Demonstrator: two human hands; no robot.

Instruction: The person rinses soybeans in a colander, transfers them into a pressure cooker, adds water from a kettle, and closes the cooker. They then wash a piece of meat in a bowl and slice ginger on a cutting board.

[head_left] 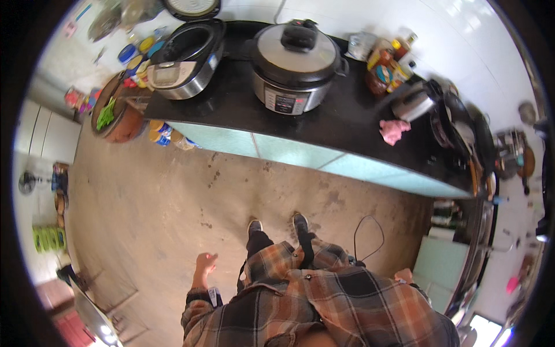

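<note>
My left hand (205,263) hangs over the floor at my left side, loosely curled, with the thumb apart and nothing visible in it. Out at my right side, my right hand (404,276) is small in view, and its fingers are too hard to make out. Before me, on a black countertop (234,102), stands an electric pressure cooker (286,71) with its lid on. To its left is a rice cooker (186,65) whose lid (193,8) is raised. Both hands are apart from the counter.
Sauce bottles (386,71), a metal kettle (414,104), a pink cloth (393,131) and dark pans (455,121) stand along the counter's right part. A large clay pot (123,126) with green leaves (106,114) is at its left end. Concrete floor (151,195) lies around my feet.
</note>
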